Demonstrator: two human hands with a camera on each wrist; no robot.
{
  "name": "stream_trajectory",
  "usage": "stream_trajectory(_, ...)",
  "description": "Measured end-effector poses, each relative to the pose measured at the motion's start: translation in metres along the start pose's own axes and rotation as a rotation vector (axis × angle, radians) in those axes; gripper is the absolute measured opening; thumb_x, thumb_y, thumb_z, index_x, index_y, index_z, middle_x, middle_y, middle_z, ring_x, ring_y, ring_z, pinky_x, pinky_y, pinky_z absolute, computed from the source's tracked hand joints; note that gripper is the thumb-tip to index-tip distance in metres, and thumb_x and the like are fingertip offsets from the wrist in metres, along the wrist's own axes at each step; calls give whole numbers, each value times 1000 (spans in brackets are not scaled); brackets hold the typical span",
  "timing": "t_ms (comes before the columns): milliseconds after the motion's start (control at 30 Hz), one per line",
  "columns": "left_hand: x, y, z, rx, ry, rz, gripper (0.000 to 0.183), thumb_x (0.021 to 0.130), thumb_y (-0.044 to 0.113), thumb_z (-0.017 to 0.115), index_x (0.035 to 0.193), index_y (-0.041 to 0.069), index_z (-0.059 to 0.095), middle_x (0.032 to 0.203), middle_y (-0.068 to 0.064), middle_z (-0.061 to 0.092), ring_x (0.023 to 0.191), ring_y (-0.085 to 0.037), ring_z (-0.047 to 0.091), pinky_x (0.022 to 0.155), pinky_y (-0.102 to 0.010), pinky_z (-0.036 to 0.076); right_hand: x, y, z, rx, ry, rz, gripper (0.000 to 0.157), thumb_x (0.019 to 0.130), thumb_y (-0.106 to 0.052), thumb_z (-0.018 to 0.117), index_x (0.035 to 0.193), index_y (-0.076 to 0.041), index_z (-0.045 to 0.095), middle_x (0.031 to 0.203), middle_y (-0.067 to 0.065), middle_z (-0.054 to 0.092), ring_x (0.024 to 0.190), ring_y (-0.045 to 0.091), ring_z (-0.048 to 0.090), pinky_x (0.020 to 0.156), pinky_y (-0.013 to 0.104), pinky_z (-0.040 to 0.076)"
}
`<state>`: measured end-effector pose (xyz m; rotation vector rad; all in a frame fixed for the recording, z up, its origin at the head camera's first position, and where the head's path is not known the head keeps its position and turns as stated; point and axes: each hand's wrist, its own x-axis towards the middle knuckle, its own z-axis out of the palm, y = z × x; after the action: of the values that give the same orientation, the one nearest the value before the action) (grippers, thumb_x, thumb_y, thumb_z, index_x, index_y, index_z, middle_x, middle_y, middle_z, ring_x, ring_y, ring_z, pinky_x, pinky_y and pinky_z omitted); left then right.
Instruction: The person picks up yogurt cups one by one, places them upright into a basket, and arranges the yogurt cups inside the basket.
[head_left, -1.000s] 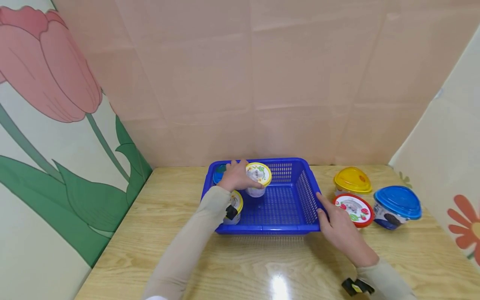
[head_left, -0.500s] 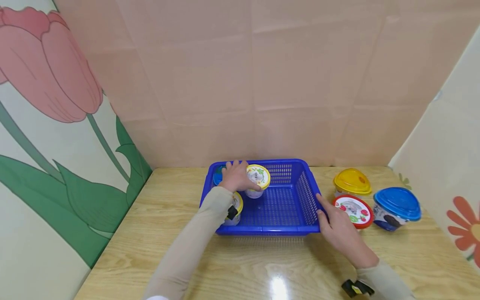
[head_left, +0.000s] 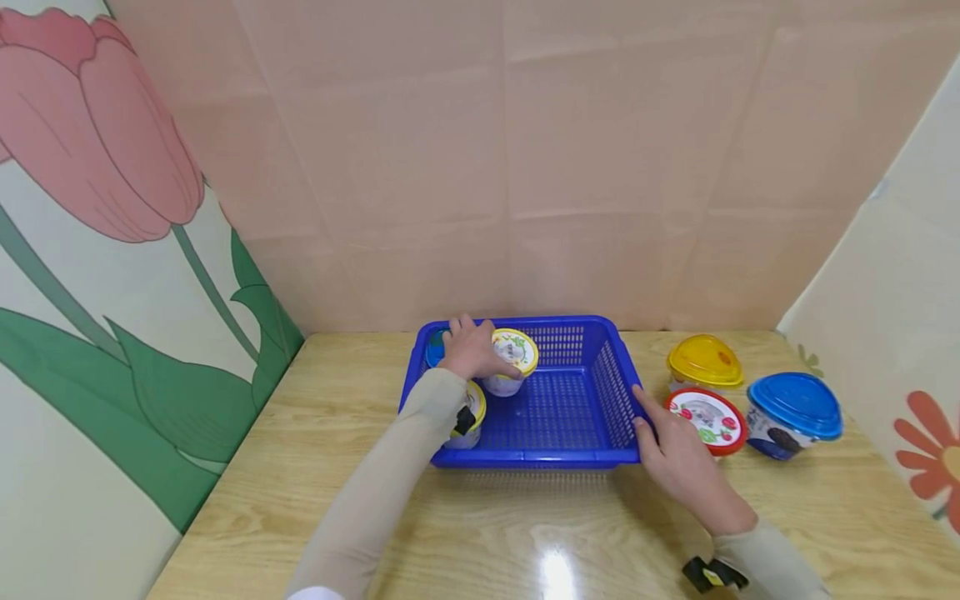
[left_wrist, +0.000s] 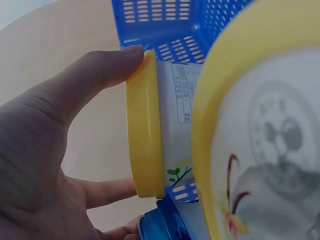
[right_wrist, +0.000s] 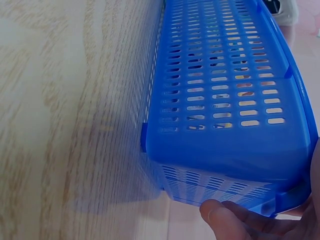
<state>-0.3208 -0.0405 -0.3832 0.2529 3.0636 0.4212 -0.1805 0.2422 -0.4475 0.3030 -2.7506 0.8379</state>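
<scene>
Inside the blue perforated basket [head_left: 536, 457], my left hand [head_left: 471, 352] grips a white tub with a yellow lid [head_left: 514, 350]. In the left wrist view its thumb [left_wrist: 107, 67] and a finger lie at opposite edges of the lid. A second yellow-lidded tub [left_wrist: 265, 145] stands nearer the front, partly hidden by the wrist in the head view. Behind the left hand, a blue-lidded tub [head_left: 436, 347] sits in the back left corner. My right hand [head_left: 678, 457] holds the basket's front right corner, thumb and fingers around the rim.
To the right of the basket on the wooden table [head_left: 300, 467] stand a yellow-lidded bowl [head_left: 705, 362], a red-lidded tub [head_left: 707, 419] close to the right hand, and a blue-lidded bowl [head_left: 795, 414]. A pink-covered wall [head_left: 525, 167] rises behind.
The left hand and the yellow-lidded tub have shifted slightly left within the basket, closer to the other tubs. The right hand and basket stay put.
</scene>
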Motion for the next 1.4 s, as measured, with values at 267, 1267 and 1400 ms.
stream_trajectory(267, 0, 1, -1, -11, 7, 15, 93, 63, 66, 85, 134, 13, 57, 123, -13, 40, 117, -30, 32, 96, -44, 34, 1, 2, 0, -1, -27, 23, 52, 104, -15, 44, 152, 3, 36, 141, 32, 50, 119, 49, 56, 97, 65, 44)
stream_trajectory(1267, 2, 1, -1, 27, -52, -9, 95, 63, 67, 85, 139, 16, 58, 133, -16, 38, 123, -31, 29, 101, -46, 34, 1, 2, -1, 0, -24, 33, 52, 104, -15, 44, 152, 3, 36, 142, 31, 50, 120, 48, 56, 98, 65, 44)
stream_trajectory(1400, 0, 1, -1, 42, -56, -12, 90, 64, 65, 86, 133, 14, 61, 132, -16, 38, 121, -31, 30, 101, -47, 35, 0, 3, -1, 4, -33, 34, 52, 104, -16, 44, 152, 2, 36, 142, 31, 50, 120, 48, 56, 98, 65, 44)
